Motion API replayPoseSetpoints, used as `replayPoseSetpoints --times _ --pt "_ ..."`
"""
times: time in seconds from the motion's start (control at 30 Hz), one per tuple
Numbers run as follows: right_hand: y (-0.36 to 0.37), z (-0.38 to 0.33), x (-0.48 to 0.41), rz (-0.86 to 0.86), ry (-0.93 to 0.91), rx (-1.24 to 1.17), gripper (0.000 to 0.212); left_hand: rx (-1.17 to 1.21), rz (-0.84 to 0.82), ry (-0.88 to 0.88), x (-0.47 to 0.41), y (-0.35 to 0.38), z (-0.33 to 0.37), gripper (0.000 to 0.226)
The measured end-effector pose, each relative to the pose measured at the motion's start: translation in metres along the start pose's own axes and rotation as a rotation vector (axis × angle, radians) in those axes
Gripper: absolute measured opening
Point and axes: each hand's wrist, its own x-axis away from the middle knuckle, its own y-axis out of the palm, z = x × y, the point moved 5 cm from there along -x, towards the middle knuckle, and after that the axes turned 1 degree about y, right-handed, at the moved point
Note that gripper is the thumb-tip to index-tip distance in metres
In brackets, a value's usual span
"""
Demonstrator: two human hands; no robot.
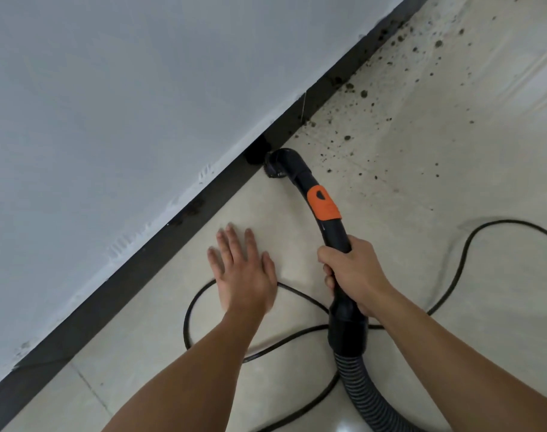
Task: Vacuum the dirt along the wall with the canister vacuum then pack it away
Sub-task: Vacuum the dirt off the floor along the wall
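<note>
My right hand grips the black curved vacuum handle, which has an orange band. The nozzle end sits on the floor against the dark baseboard. A ribbed hose runs from the handle down toward me. Dark dirt specks lie scattered on the pale floor along the wall, beyond the nozzle to the upper right. My left hand rests flat on the floor with fingers spread, left of the handle. The canister itself is out of view.
A black power cord loops across the tiles under my arms and off to the right. The grey-white wall fills the upper left, running diagonally. Pale floor tiles stretch to the right.
</note>
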Motion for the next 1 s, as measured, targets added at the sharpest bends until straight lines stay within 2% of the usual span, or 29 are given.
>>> replayPoseSetpoints --times 0.13,0.37,0.5,0.6,0.83,0.9,1.0 --pt "-0.011 0.022 0.03 0.034 -0.009 0.058 0.012 0.0 -0.009 0.0 0.0 0.001 0.0 0.063" --pt "-0.117 0.096 0.091 0.413 0.079 -0.126 0.015 -0.007 -0.001 0.014 0.001 -0.002 0.0 0.063" --pt "-0.161 0.108 0.091 0.572 0.081 -0.298 0.009 -0.044 0.001 0.011 0.002 -0.002 0.001 0.062" --pt "-0.159 0.101 0.083 0.513 0.036 -0.255 0.009 -0.065 -0.014 0.021 0.003 0.0 0.002 0.063" --pt "-0.09 0.094 0.107 0.163 -0.098 0.119 0.013 -0.052 0.009 0.18 0.068 0.004 -0.034 0.063" --pt "-0.073 0.1 0.121 0.101 -0.105 0.186 0.014 -0.041 0.021 0.158 0.1 0.004 -0.058 0.065" --pt "-0.042 0.106 0.137 0.001 -0.122 0.349 0.014 0.002 0.037 0.026 0.135 0.006 -0.094 0.064"
